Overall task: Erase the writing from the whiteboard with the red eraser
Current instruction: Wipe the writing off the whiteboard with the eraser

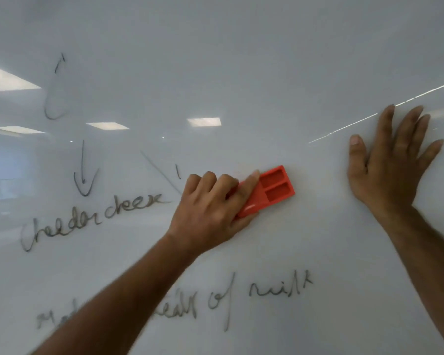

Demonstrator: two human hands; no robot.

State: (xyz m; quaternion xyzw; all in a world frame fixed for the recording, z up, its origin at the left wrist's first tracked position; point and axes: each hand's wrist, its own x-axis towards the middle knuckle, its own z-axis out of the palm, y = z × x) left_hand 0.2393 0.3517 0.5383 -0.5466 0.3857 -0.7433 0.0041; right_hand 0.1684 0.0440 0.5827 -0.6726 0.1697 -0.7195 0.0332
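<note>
A glossy whiteboard [241, 60] fills the view. My left hand [210, 208] grips the red eraser [269, 190] and presses it flat on the board near the middle. My right hand [392, 157] lies flat on the board to the right, fingers spread, holding nothing. Black handwriting "cheddar cheese" [92, 219] sits left of the eraser, with a down arrow [83, 175] and a curved stroke [54, 98] above it. A lower line of writing ending "of milk" [262, 295] runs under my left forearm, which hides part of it. A thin diagonal line [159, 172] ends at my left hand.
Ceiling lights [204, 121] reflect in the board's surface. A bright thin streak [369, 116] crosses the upper right, passing behind my right hand's fingertips. The board area around and above the eraser carries no writing.
</note>
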